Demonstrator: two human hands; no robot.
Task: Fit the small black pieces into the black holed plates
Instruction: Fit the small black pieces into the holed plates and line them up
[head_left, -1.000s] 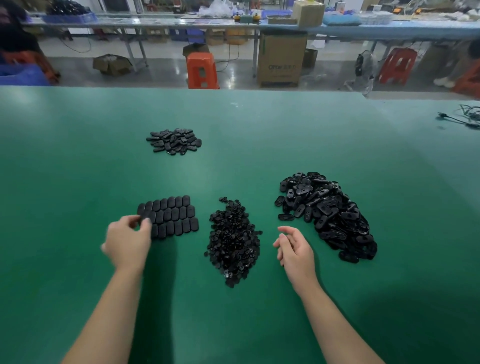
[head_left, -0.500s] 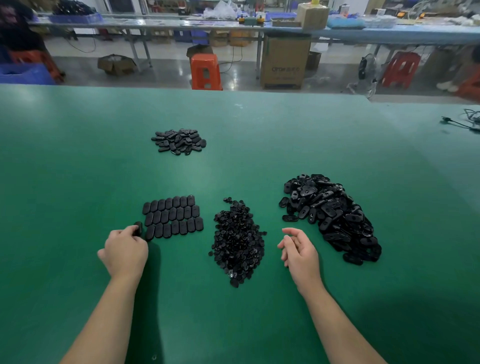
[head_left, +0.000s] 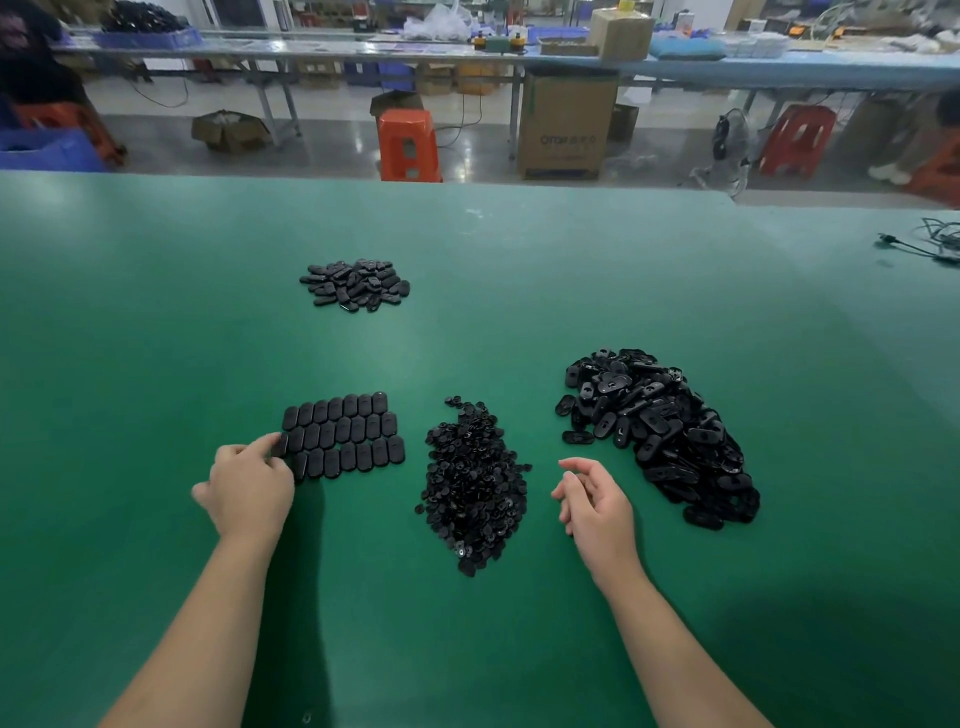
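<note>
Green work table (head_left: 519, 270) fills the view; everything task-related lies loose on it, nothing in a container. Behind it on the floor: tall cardboard box (head_left: 565, 127), printed text on its front too blurred to read properly; orange plastic stool (head_left: 410, 145) to its left; open cardboard carton (head_left: 228, 130) further left, contents unclear. Blue bin (head_left: 148, 36) on the back bench, heaped with dark parts. On the table, biggest first: pile of black holed plates (head_left: 660, 431) at right; heap of small black pieces (head_left: 475, 483) centre, well apart from the plates; laid-out block of oval plates (head_left: 345, 434) in three tight rows, left of centre; smaller loose pile of oval plates (head_left: 356, 285) further back. Left hand (head_left: 249, 488) at the block's near-left corner, thumb and fingertips pinching one oval plate (head_left: 283, 444) at the row's edge. Right hand (head_left: 595, 499) between the small-piece heap and the holed-plate pile, fingers loosely curled, holding nothing, touching neither pile. Black cable (head_left: 919, 244) at the far right edge.
</note>
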